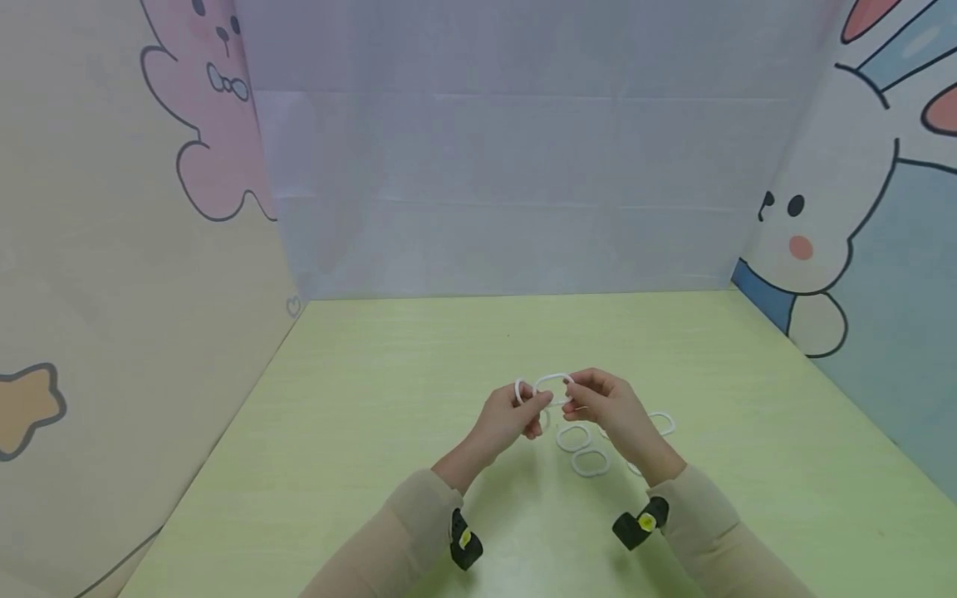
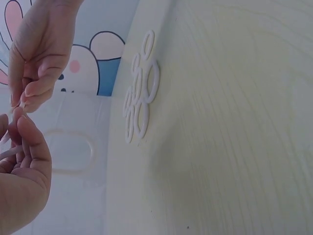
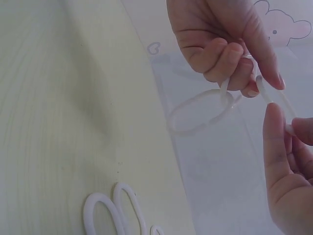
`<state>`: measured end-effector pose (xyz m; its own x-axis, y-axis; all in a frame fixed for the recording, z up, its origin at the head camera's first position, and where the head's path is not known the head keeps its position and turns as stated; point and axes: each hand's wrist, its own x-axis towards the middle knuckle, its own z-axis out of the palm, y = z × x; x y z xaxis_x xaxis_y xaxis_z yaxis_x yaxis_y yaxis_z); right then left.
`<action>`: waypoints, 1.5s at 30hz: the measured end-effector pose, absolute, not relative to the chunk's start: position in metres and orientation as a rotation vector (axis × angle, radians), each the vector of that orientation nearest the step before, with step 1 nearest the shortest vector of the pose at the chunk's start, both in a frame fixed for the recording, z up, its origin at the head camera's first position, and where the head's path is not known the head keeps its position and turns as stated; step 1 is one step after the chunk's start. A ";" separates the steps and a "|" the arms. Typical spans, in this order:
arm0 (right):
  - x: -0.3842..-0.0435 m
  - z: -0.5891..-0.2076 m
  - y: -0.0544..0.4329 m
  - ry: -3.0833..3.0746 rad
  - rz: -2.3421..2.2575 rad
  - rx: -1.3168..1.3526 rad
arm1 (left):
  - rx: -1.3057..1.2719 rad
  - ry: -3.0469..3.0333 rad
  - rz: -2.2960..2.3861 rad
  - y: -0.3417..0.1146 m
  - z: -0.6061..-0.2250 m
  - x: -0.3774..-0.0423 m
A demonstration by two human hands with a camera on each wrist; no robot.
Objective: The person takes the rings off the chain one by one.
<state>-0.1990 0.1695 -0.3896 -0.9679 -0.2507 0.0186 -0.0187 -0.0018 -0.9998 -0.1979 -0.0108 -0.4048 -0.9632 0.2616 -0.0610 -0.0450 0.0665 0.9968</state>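
Above the table my two hands meet over a white oval chain link (image 1: 552,377). The left hand (image 1: 508,419) grips this link's left end between thumb and fingers, and the right hand (image 1: 609,407) pinches its right end with thumb and fingertips. A second white link (image 1: 517,390) pokes up from behind the left fingers. Below the left hand, another white link (image 3: 172,120) hangs in the right wrist view, looped through a link in the fingers. The right fingers (image 2: 36,88) come close to the left fingertips in the left wrist view.
Several loose white links lie on the pale green table, among them one link (image 1: 573,426) and another link (image 1: 591,474) under the right hand, and a further link (image 1: 661,414) beyond the right wrist. Printed cloth walls (image 1: 493,166) stand around the table (image 1: 359,382).
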 end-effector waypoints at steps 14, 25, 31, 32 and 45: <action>-0.204 -0.395 0.179 2.075 -2.125 -0.266 | 0.227 2.087 2.087 -0.016 -0.406 -0.199; -0.210 -0.397 0.182 2.065 -2.113 -0.202 | 0.208 2.062 2.099 -0.019 -0.405 -0.197; -0.214 -0.401 0.184 2.064 -2.099 -0.166 | 0.196 2.053 2.086 -0.021 -0.402 -0.196; -0.215 -0.402 0.185 2.063 -2.097 -0.162 | 0.197 2.054 2.086 -0.022 -0.399 -0.194; -0.229 -0.421 0.187 2.105 -2.016 -0.105 | 0.193 2.040 2.096 -0.026 -0.377 -0.180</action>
<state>-0.2290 0.1865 -0.4206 -0.9723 -0.2053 -0.1117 0.1027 0.0540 -0.9932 -0.1799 -0.0257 -0.3767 -0.9693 0.2405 -0.0522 -0.0588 -0.0200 0.9981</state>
